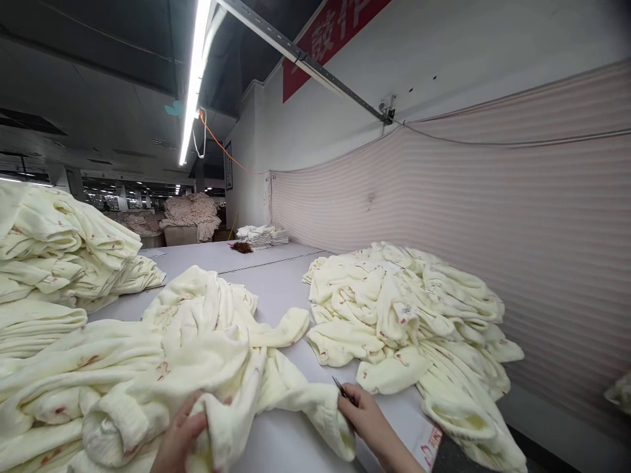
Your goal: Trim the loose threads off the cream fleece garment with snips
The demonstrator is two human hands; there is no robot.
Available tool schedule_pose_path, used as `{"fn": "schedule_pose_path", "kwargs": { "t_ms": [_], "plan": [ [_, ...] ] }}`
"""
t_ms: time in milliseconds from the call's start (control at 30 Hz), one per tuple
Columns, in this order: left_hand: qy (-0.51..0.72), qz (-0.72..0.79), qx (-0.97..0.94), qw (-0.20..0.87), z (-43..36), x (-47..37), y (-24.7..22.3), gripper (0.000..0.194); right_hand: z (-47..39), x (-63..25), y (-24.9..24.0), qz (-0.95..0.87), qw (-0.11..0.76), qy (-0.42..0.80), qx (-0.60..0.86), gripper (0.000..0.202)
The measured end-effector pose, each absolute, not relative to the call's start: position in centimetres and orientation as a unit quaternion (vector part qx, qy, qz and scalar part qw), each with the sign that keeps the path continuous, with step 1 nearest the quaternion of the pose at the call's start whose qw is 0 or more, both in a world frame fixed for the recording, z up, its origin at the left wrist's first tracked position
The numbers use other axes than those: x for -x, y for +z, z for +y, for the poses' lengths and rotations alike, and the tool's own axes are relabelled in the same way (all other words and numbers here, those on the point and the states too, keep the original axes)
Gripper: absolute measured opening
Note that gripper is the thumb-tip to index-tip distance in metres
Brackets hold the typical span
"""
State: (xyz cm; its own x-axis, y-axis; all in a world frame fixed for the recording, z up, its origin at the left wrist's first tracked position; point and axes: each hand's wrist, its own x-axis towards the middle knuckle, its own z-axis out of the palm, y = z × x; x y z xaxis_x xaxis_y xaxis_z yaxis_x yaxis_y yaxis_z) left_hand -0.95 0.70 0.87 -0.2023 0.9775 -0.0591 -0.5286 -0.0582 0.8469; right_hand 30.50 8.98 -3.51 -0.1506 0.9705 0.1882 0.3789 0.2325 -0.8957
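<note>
A cream garment with small red prints [197,355] lies spread on the grey table [280,289] in front of me. My left hand [177,437] grips a fold of it at the bottom of the view. My right hand [362,414] holds small thread snips [341,389], their dark blades pointing up and left beside the garment's sleeve [315,407]. The sleeve lies just left of that hand.
A loose heap of the same cream garments [409,315] lies to the right, by a striped fabric-covered wall [493,217]. A folded stack [54,249] rises at the left. More piles [192,213] and a small white stack [261,235] sit farther back.
</note>
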Motion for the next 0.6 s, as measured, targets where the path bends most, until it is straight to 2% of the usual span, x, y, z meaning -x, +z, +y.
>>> {"fn": "schedule_pose_path", "kwargs": {
  "t_ms": [67,133,233,333,433,600],
  "plan": [
    [0.592,0.400,-0.426,0.555,1.3,0.5,-0.2,0.025,8.4,-29.1,-3.2,-0.643,0.422,0.411,0.489,0.029],
    [0.486,0.419,-0.584,0.496,1.6,-0.6,-0.8,0.023,7.7,-27.6,-2.9,-0.625,0.428,0.446,0.478,0.030],
    [0.338,0.491,-0.696,0.400,1.6,-3.2,-1.3,0.035,6.5,-25.2,-2.1,-0.620,0.439,0.453,0.467,0.028],
    [0.369,0.525,-0.674,0.366,1.7,-5.5,-1.7,0.028,5.2,-22.9,-1.2,-0.640,0.448,0.420,0.462,0.022],
    [0.455,0.488,-0.608,0.431,2.2,-6.1,-2.5,0.015,4.1,-21.4,-0.1,-0.673,0.434,0.378,0.464,0.016],
    [0.501,0.376,-0.509,0.590,2.9,-4.9,-4.2,0.031,3.9,-21.2,0.9,-0.722,0.405,0.258,0.497,0.010]
  ]
}}
